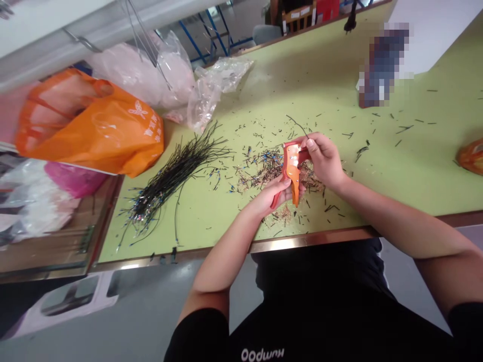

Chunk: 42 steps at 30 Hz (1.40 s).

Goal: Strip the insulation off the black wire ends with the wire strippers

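Observation:
My left hand [277,193] is wrapped round the handles of a red and orange hand tool [292,166], whose head points away from me. At the tool's head, my right hand [322,156] pinches a thin black wire [296,122], with its free end sticking up to the left. Beneath both hands lies a pile of short black, blue and copper-coloured wire scraps [262,176] on the green table [211,221]. A large bundle of long black wires [169,176] rests to the left, its near ends tipped with blue and silver bits.
An orange bag [113,130] and crumpled clear plastic bags [173,75] stand at the back left. A white object [433,35] with a pixelated area is at the back right. An orange item [471,157] sits at the right edge. A metal strip [294,243] edges the table.

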Each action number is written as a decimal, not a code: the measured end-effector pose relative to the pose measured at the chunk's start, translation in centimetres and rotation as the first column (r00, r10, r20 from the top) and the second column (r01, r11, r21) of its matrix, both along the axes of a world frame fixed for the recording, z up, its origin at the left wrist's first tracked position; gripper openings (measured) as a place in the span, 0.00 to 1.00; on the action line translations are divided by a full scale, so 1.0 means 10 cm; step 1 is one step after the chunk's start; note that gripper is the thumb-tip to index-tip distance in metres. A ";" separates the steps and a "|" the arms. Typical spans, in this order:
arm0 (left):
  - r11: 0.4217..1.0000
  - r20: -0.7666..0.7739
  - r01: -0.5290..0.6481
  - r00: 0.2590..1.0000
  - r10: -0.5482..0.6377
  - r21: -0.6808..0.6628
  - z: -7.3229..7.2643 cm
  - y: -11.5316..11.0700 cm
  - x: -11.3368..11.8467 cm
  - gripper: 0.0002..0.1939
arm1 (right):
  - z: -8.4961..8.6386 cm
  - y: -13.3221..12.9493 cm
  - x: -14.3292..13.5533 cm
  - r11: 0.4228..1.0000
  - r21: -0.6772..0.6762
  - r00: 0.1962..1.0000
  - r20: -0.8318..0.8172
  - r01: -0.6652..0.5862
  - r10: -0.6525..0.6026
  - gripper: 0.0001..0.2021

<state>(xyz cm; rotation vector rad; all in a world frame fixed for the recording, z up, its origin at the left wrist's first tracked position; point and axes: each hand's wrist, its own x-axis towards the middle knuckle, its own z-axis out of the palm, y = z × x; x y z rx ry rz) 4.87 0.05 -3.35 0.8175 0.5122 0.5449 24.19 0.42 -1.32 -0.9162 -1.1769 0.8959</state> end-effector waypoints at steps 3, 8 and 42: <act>1.000 -0.053 -0.007 0.999 0.008 0.010 -0.04 0.02 0.01 0.22 | 0.01 0.02 0.01 0.999 -0.009 0.999 0.002 -0.037 0.037 0.22; 0.992 -0.103 -0.125 0.986 0.128 0.037 -0.01 0.04 -0.01 0.25 | 0.03 0.08 0.15 1.000 0.029 0.990 0.142 -0.008 0.003 0.22; 0.998 0.059 0.031 0.998 -0.028 -0.048 0.17 0.05 -0.20 0.23 | -0.03 0.09 0.53 0.942 0.062 0.908 0.292 -0.331 0.300 0.17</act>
